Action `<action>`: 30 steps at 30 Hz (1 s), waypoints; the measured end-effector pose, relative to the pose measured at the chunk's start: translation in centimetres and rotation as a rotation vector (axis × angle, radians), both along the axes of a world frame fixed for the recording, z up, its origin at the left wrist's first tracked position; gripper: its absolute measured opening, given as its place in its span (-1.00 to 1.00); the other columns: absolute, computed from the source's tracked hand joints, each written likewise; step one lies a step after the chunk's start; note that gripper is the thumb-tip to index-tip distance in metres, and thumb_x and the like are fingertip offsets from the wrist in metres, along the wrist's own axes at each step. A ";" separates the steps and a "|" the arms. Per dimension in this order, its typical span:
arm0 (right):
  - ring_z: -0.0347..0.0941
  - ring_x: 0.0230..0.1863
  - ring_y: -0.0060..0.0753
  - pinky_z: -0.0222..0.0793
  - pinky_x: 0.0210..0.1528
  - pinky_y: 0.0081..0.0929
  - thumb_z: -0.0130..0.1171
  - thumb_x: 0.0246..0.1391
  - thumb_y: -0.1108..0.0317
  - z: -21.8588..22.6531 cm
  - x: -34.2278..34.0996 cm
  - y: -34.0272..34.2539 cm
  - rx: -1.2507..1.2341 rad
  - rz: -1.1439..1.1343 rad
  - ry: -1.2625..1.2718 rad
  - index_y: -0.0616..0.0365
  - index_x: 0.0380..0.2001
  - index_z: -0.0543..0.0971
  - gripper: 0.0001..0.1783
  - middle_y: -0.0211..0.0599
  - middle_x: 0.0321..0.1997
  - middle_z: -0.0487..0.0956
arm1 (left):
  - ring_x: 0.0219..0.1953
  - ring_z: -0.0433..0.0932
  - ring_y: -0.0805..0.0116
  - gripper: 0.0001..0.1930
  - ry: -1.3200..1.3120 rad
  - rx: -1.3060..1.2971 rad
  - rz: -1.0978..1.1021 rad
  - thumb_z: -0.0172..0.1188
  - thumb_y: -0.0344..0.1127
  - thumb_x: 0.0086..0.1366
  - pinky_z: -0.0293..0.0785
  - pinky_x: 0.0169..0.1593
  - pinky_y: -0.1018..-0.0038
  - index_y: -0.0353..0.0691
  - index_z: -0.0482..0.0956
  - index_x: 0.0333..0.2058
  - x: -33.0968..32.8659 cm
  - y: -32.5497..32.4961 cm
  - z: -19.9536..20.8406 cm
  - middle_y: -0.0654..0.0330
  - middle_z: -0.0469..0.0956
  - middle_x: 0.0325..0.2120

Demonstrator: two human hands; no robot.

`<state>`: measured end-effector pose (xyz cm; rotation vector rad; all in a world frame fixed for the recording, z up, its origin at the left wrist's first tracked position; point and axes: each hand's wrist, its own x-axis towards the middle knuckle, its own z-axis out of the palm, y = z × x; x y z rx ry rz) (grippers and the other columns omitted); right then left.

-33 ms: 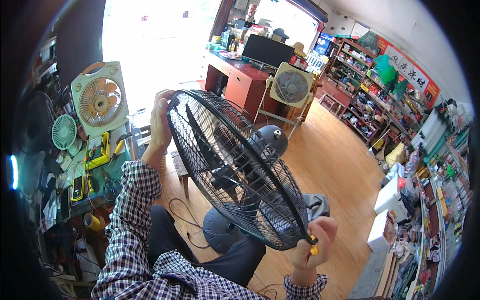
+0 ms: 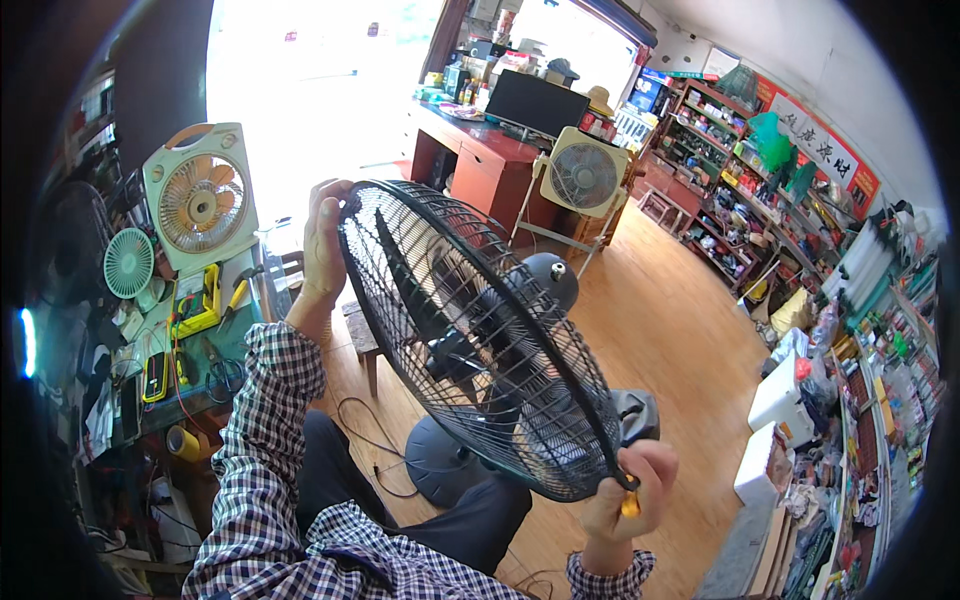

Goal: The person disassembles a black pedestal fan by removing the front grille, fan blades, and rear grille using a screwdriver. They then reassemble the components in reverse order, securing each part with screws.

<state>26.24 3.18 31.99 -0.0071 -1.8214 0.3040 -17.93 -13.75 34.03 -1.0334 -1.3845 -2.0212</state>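
Observation:
A black fan with a round wire guard (image 2: 470,340) tilts in front of me, its dark motor housing (image 2: 552,282) behind the cage. Dark blades show through the wires. My left hand (image 2: 325,235) grips the guard's upper left rim, with its fingers curled over the edge. At the lower right rim my right hand (image 2: 640,490) is closed around a small yellow-orange handle-like piece (image 2: 630,503), against the rim. What this piece belongs to is hidden by the fingers. Below the cage, the fan's round dark base (image 2: 440,465) rests on the floor between my legs.
On the left, a workbench (image 2: 215,355) carries a white box fan (image 2: 200,195), a small green fan (image 2: 129,263), a yellow multimeter (image 2: 156,376) and a hammer (image 2: 238,290). A beige fan (image 2: 583,172) stands before a red desk (image 2: 490,185). Crowded shelves (image 2: 870,400) line the right; a cable (image 2: 355,425) lies on the floor.
The fan guard and my right hand have shifted very slightly to the right. Both hands keep their hold.

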 end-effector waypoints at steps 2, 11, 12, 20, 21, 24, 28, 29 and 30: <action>0.39 -0.26 -0.19 0.33 -0.18 -0.23 0.22 0.36 0.24 0.2 -0.3 -0.6 -0.017 0.007 0.063 0.38 -0.16 0.57 -0.68 -0.12 -0.24 0.48 | 0.00 0.47 0.35 -0.47 -0.017 0.032 0.047 -0.13 0.09 0.69 0.42 0.16 0.40 -0.34 0.50 0.10 0.3 0.4 0.0 0.16 0.50 -0.09; 0.37 -0.09 -0.22 0.35 0.09 -0.23 -0.05 0.09 0.46 0.0 -1.5 -0.2 -0.165 -0.003 0.169 0.34 -0.21 0.46 -0.78 -0.05 -0.14 0.47 | -0.13 0.42 0.44 -0.66 0.118 0.156 0.145 0.03 -0.11 0.67 0.38 0.03 0.47 -0.32 0.53 -0.09 2.6 0.8 -0.3 0.20 0.50 -0.13; 0.37 -0.09 -0.22 0.35 0.08 -0.23 -0.05 0.08 0.47 0.1 -1.6 -0.2 -0.177 0.011 0.174 0.34 -0.22 0.45 -0.79 -0.06 -0.14 0.47 | -0.11 0.42 0.41 -0.66 0.153 0.180 0.125 0.03 -0.10 0.67 0.39 0.05 0.44 -0.32 0.52 -0.09 2.1 0.8 -0.6 0.18 0.50 -0.12; 0.37 -0.13 -0.25 0.33 -0.03 -0.30 -0.01 0.13 0.39 0.4 -2.1 0.3 -0.248 -0.007 0.251 0.30 -0.28 0.42 -0.83 -0.10 -0.18 0.45 | 0.29 0.40 0.11 -0.36 0.285 0.075 0.046 0.13 0.22 0.56 0.28 0.42 0.15 -0.30 0.43 0.22 3.5 0.1 -0.6 -0.06 0.40 0.17; 0.38 -0.13 -0.25 0.33 -0.04 -0.31 0.00 0.14 0.37 0.7 -2.3 -0.1 -0.282 0.000 0.263 0.30 -0.28 0.42 -0.82 -0.10 -0.19 0.45 | 0.33 0.38 0.05 -0.22 0.316 -0.016 0.099 0.11 0.33 0.53 0.27 0.42 0.09 -0.32 0.40 0.33 3.8 -0.8 -0.4 -0.11 0.39 0.22; 0.38 -0.14 -0.24 0.33 -0.04 -0.31 0.01 0.16 0.36 1.1 -2.4 -0.4 -0.332 0.037 0.279 0.30 -0.28 0.42 -0.81 -0.11 -0.19 0.45 | 0.32 0.37 -0.03 -0.14 0.355 -0.106 0.122 0.12 0.41 0.47 0.28 0.40 0.06 -0.36 0.41 0.30 5.1 -1.8 0.2 -0.15 0.35 0.23; 0.38 -0.13 -0.25 0.33 -0.02 -0.31 0.02 0.13 0.39 1.6 -2.7 -1.0 -0.346 0.092 0.263 0.31 -0.29 0.43 -0.82 -0.11 -0.19 0.45 | 0.30 0.38 -0.06 -0.19 0.426 0.005 0.113 0.30 0.38 0.37 0.29 0.38 0.03 -0.31 0.41 0.16 7.0 -1.8 1.9 -0.17 0.41 0.22; 0.38 -0.12 -0.25 0.34 -0.01 -0.31 0.02 0.14 0.39 1.6 -2.6 -1.0 -0.325 0.068 0.244 0.32 -0.28 0.43 -0.82 -0.11 -0.19 0.46 | 0.31 0.39 -0.11 -0.21 0.483 0.009 0.138 0.38 0.33 0.32 0.29 0.38 0.01 -0.28 0.40 0.13 7.5 -1.4 2.3 -0.18 0.44 0.22; 0.38 -0.12 -0.25 0.34 0.00 -0.30 0.02 0.15 0.40 1.3 -2.5 -1.0 -0.304 0.043 0.224 0.32 -0.28 0.44 -0.82 -0.11 -0.19 0.46 | 0.33 0.40 -0.14 -0.18 0.542 0.001 0.173 0.39 0.32 0.32 0.30 0.39 -0.01 -0.29 0.42 0.20 7.9 -1.2 2.8 -0.18 0.48 0.25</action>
